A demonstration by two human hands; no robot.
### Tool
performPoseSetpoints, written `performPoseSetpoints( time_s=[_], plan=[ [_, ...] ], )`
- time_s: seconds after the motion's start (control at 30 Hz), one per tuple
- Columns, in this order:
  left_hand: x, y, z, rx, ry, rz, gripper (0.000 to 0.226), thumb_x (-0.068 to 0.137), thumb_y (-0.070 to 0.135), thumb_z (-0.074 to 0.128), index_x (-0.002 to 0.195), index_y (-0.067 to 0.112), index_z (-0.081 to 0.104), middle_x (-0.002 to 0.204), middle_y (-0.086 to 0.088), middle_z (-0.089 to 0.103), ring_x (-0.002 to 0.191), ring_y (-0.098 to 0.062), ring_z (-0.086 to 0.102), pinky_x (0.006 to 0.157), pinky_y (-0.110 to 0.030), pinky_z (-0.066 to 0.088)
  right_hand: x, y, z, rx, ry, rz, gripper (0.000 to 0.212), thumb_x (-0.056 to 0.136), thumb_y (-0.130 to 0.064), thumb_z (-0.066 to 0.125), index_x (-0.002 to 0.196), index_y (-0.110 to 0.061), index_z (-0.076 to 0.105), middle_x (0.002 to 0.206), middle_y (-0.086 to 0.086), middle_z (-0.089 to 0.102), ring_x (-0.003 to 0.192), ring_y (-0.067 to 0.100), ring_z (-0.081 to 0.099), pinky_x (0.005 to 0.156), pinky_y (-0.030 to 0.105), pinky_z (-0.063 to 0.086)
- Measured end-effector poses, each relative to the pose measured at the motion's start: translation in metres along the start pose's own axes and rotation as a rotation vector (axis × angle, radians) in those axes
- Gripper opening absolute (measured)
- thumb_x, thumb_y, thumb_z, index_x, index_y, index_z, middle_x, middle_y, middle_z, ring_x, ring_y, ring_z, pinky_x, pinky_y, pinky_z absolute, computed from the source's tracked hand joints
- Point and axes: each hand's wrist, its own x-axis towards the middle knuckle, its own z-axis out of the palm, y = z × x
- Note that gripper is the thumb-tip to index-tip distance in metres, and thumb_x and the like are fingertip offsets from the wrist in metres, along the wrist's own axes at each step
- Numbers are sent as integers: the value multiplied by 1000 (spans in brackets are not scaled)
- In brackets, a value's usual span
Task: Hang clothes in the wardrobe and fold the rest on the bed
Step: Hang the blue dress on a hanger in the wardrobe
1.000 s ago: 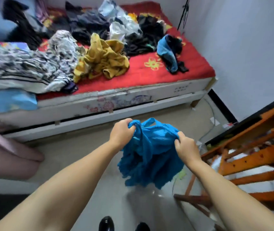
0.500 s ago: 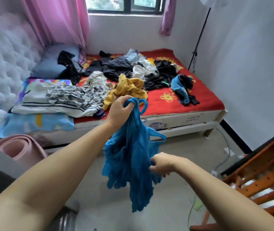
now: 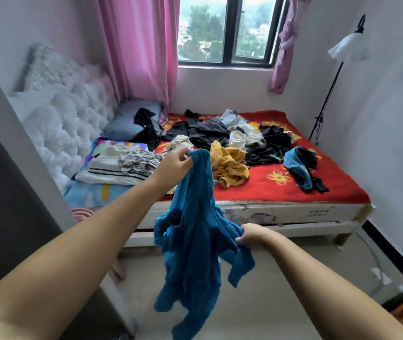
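Nearest the camera, two bare forearms reach in from the bottom corners. The right hand (image 3: 252,235), at about 5 o'clock from the picture's centre, pinches a fold of the blue garment (image 3: 195,246) at its middle edge, fingers curled into the cloth. The left hand (image 3: 174,165), close to centre, is raised higher and grips the garment's top edge in a closed fist. The blue garment hangs between the two hands in the air, above the pale floor (image 3: 281,290), crumpled, its lower end trailing toward 6 o'clock.

Beyond it stands the bed (image 3: 293,212), its red flowered cover (image 3: 281,177) strewn with clothes: a mustard garment (image 3: 229,165) just past the left hand, a blue-and-black piece (image 3: 301,168) at 3 o'clock, dark and white clothes (image 3: 234,133) heaped farther back, and a striped, patterned pile (image 3: 119,165) at 9 o'clock. A tufted white headboard (image 3: 68,119) runs along the left. At 12 o'clock are the window (image 3: 225,28) and pink curtains (image 3: 141,45); a floor lamp (image 3: 347,45) stands at 2 o'clock.
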Motion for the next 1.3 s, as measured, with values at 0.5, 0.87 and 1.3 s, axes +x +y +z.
performPoseSetpoints(
  time_s=[0.5, 0.87, 1.3],
  plan=[
    [-56, -14, -80, -452, 313, -430, 26, 100, 28, 47, 97, 7, 62, 82, -10, 66, 67, -16, 62, 63, -26, 53, 24, -49, -93, 1011, -122, -55, 22, 94, -14, 51, 73, -14, 45, 42, -4, 37, 30, 5, 30, 32, 14, 23],
    [-138, 44, -119, -815, 459, -532, 18, 81, 23, 63, 81, 6, 67, 59, -5, 63, 38, -13, 52, 45, -24, 51, 23, -150, -118, 61, 158, -556, 30, 91, -24, 63, 115, -7, 64, 112, 14, 64, 90, 20, 56, 73, 25, 42],
    [-277, 110, -185, -604, 848, -373, 21, 96, 2, 45, 101, 1, 66, 94, -12, 73, 81, -18, 71, 71, -30, 59, -150, -371, -53, 292, 6, -1406, 27, 92, -14, 49, 70, -23, 63, 53, -11, 65, 46, 6, 62, 44, 14, 45]
  ],
)
